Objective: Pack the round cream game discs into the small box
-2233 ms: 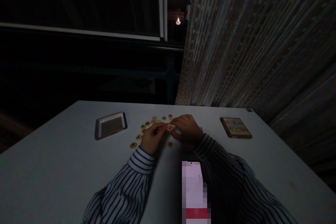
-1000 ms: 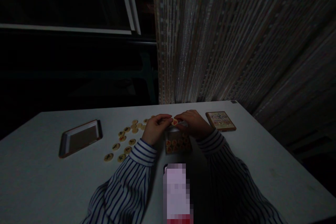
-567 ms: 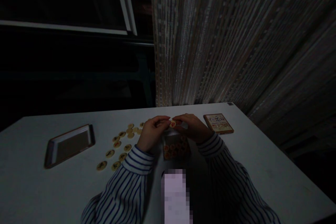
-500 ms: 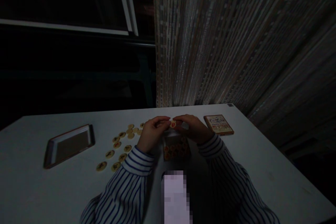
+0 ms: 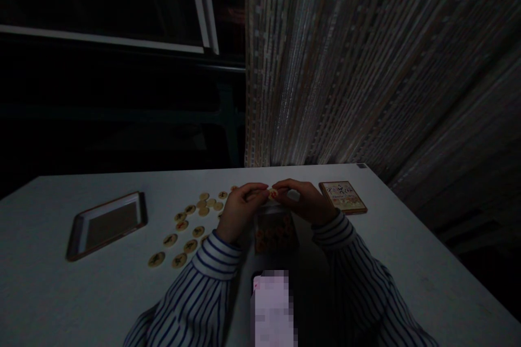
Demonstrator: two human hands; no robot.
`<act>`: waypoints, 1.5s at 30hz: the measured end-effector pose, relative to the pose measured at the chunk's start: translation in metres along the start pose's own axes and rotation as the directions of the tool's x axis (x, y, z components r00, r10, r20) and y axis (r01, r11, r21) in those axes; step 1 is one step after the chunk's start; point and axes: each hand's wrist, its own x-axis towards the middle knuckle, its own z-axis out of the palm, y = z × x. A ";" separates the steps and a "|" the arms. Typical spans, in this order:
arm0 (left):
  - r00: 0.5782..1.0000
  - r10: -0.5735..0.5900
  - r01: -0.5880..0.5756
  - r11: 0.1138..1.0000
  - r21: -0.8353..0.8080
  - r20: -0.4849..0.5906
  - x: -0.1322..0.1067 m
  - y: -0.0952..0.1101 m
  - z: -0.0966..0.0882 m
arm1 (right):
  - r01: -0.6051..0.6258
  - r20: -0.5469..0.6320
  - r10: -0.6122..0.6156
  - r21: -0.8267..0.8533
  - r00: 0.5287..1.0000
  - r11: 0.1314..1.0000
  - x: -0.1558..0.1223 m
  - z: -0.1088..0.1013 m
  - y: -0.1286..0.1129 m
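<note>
The room is dim. My left hand (image 5: 240, 217) and my right hand (image 5: 305, 200) meet at their fingertips over a white table (image 5: 61, 293), both pinching a small round game piece with a red mark (image 5: 273, 193). The piece sits at the mouth of a small clear bag (image 5: 274, 230) that lies between my wrists with several red-marked pieces inside. Whether either hand also grips the bag's edge cannot be told. Several loose round pieces (image 5: 191, 225) lie on the table just left of my left hand. Both sleeves are striped.
An open tin tray (image 5: 106, 223) lies at the left of the table. A printed lid or box (image 5: 342, 197) lies right of my right hand. A blurred phone (image 5: 272, 309) rests near the front edge. A curtain (image 5: 366, 65) hangs behind.
My hands have stayed together on the piece above the bag. The view swung left since the oldest frame, then drifted slightly; the bag showed up between my wrists.
</note>
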 end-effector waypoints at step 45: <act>1.000 -0.003 0.003 1.000 -0.018 -0.002 0.002 -0.002 -0.003 | -0.100 -0.003 0.100 0.105 0.995 0.990 -0.001 -0.001 0.003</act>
